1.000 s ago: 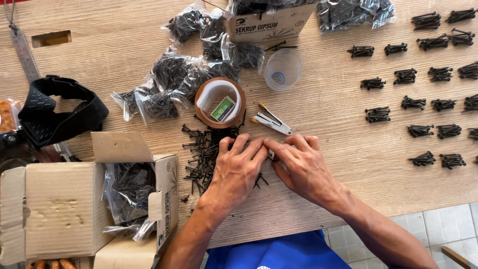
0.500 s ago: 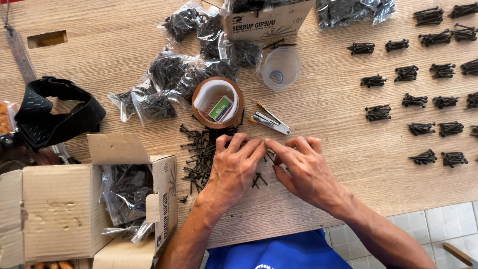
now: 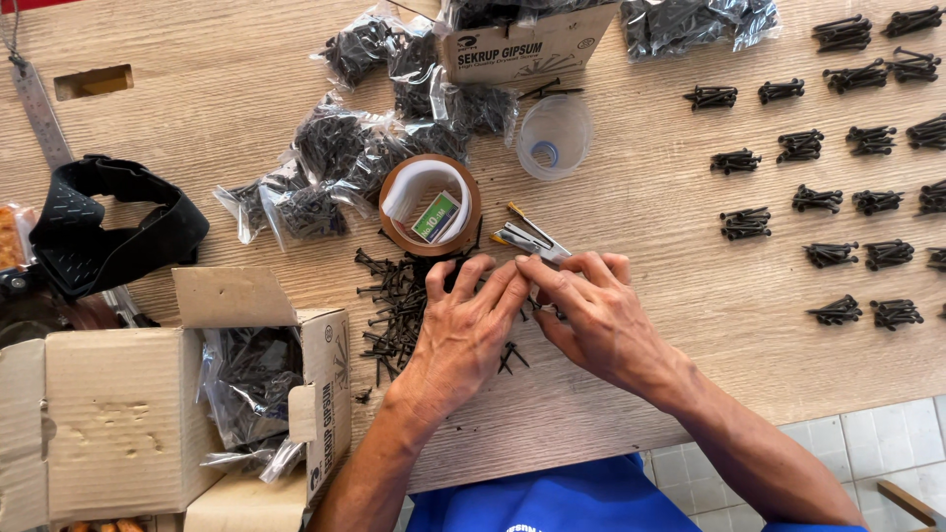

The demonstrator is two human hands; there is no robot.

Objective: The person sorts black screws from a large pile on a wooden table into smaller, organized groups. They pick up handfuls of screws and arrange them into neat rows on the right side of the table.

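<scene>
Your left hand [image 3: 463,330] and right hand [image 3: 599,325] are bare, no gloves or rings, forearms uncovered (sleeves out of view), above your bright blue shirt [image 3: 552,498].

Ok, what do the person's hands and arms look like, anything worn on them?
Both are bare: no gloves, rings, watch or sleeves show on the left hand or right hand, and the forearms are uncovered to the frame edge. A blue garment with a bit of white print shows at the bottom.

Tape roll [image 3: 431,205] behind loose screws [image 3: 399,300]
</scene>
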